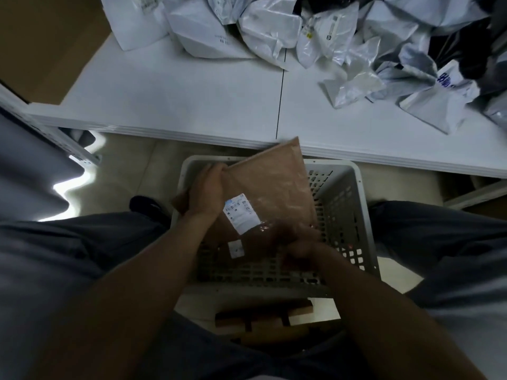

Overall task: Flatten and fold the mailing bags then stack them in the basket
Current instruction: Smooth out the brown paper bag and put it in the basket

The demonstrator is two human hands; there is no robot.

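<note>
Head camera looks down on a brown padded mailing bag [274, 185] that is held tilted above a grey perforated basket [365, 215]. On the face of the bag sits a white shipping label [241, 213] with blue marks and small rows of print, but the print is too fine to read. Lower down there is a smaller white sticker [236, 248], also not legible.

The left hand [205, 193] grips the left edge of the bag, with its fingers curled over that edge near the upper corner. The right hand [296, 239] is at the lower right corner of the bag and lies over its surface. It is smeared by motion, so I cannot tell whether it grasps the bag or only touches it. The bag thus sits between the two hands, its top corner rising in front of the table edge and its lower part inside the basket mouth.

The basket stands on the floor between the person's knees, just before the white table [178, 91]. At the far side of the table lies a heap of crumpled white and grey mailing bags [271, 28], well apart from the hands. One bag at the right [428, 108] carries large blue characters — they are cut off and blurred, not readable. Another shows a label with a yellow spot [309, 35].
</note>
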